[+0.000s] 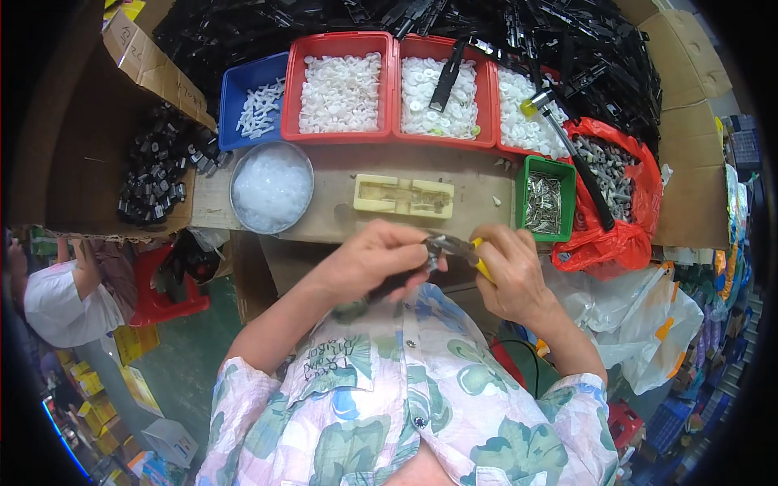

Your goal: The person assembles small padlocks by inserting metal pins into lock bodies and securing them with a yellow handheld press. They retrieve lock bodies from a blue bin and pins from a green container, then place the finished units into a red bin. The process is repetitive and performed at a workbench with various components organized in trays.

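Observation:
My left hand grips a long black plastic part that runs down toward my chest. My right hand holds yellow-handled pliers whose metal jaws meet the top end of the black part, between the two hands. Both hands are close to my body, just below the front edge of the wooden bench. A cream-coloured jig block lies on the bench right above the hands.
Red bins of white plastic parts and a blue bin line the back. A metal bowl of clear pieces sits left, a green bin of metal pins right, beside a red bag of screws. Black parts are piled behind. Another person sits at left.

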`<action>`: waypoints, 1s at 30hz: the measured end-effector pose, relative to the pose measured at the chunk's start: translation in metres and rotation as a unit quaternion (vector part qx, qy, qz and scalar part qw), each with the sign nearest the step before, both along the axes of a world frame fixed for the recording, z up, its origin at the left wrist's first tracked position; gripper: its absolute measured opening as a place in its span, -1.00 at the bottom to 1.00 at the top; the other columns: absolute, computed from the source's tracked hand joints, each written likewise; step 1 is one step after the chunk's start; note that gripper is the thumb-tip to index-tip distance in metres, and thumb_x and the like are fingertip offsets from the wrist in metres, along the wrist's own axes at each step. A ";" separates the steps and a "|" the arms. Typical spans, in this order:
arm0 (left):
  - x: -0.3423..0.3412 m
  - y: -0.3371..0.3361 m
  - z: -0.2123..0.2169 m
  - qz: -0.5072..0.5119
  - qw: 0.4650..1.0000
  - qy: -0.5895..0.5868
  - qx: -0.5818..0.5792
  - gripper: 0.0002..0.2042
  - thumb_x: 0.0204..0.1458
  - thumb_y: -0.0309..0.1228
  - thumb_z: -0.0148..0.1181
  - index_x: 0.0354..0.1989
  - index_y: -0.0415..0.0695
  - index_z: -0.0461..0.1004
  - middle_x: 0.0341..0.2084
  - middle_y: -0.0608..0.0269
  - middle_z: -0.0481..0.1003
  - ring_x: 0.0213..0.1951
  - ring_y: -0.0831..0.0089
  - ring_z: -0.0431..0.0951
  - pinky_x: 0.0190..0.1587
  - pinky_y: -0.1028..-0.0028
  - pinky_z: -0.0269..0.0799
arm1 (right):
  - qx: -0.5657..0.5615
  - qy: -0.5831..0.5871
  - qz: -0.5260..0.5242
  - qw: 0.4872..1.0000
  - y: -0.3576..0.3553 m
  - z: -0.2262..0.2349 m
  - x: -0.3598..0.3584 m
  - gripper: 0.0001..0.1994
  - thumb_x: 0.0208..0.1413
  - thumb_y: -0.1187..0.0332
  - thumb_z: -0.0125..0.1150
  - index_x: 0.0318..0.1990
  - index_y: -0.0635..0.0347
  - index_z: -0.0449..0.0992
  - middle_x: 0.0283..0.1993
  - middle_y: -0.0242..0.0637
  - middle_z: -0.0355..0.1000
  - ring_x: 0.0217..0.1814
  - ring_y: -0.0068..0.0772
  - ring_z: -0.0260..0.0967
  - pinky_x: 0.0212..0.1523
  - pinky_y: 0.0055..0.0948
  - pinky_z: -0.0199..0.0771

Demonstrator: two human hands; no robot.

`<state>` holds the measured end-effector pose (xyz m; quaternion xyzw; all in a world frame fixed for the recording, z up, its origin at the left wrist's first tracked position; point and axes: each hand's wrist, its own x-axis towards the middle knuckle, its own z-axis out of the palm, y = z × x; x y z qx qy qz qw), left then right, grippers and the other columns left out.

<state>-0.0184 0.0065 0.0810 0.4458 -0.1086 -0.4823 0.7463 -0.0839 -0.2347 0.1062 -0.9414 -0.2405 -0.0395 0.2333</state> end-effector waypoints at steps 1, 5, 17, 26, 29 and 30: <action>-0.001 -0.002 0.002 0.031 0.999 -0.027 0.010 -0.58 0.26 -0.11 0.17 -0.14 -0.35 0.57 -0.59 0.30 0.46 -0.61 0.64 0.37 -0.60 0.63 0.25 | 0.007 0.010 -0.011 1.000 0.001 0.002 0.002 -0.75 -0.23 0.53 0.22 -0.28 0.27 0.45 -0.01 -0.10 0.43 -0.01 -0.05 0.42 0.01 -0.16 0.25; -0.003 -0.005 -0.003 0.136 0.977 -0.163 0.031 -0.64 0.27 -0.20 0.18 -0.16 -0.35 0.57 -0.57 0.30 0.48 -0.56 0.64 0.42 -0.53 0.61 0.32 | -0.022 -0.025 -0.031 0.999 0.001 0.001 0.005 -0.69 -0.22 0.51 0.23 -0.21 0.28 0.47 0.17 -0.07 0.37 0.17 -0.05 0.36 0.12 -0.11 0.19; -0.009 0.008 0.011 0.100 0.947 -0.258 0.164 -0.82 0.21 -0.44 0.16 -0.19 -0.33 0.57 -0.54 0.32 0.51 -0.47 0.63 0.45 -0.41 0.49 0.38 | -0.043 0.000 -0.008 0.999 0.012 -0.008 -0.001 -0.78 -0.19 0.51 0.22 -0.30 0.27 0.45 -0.08 -0.12 0.44 -0.04 -0.14 0.42 -0.14 -0.17 0.25; -0.040 0.141 -0.022 -0.107 0.683 -0.418 0.590 -0.72 0.12 -0.24 0.25 -0.30 -0.27 0.59 -0.46 -0.16 0.54 -0.31 -0.14 0.55 -0.24 0.04 0.44 | -0.126 -0.005 -0.111 0.986 -0.012 -0.039 0.029 -0.88 -0.06 0.48 0.18 -0.31 0.24 0.47 -0.27 -0.15 0.37 -0.18 -0.08 0.38 -0.16 -0.11 0.27; -0.065 0.196 -0.052 -0.138 0.573 -0.403 0.700 -0.77 0.11 -0.29 0.25 -0.33 -0.26 0.59 -0.42 -0.14 0.57 -0.25 -0.10 0.59 -0.19 0.01 0.48 | -0.188 0.008 -0.133 0.973 -0.015 -0.055 0.033 -0.90 -0.05 0.48 0.17 -0.34 0.23 0.48 -0.27 -0.16 0.37 -0.18 -0.08 0.38 -0.18 -0.11 0.28; -0.067 0.204 -0.051 -0.136 0.557 -0.388 0.722 -0.78 0.11 -0.31 0.25 -0.33 -0.26 0.59 -0.42 -0.14 0.57 -0.24 -0.09 0.60 -0.18 0.01 0.48 | -0.187 0.001 -0.133 0.973 -0.014 -0.056 0.034 -0.90 -0.05 0.47 0.17 -0.34 0.23 0.48 -0.28 -0.16 0.37 -0.18 -0.09 0.38 -0.18 -0.12 0.28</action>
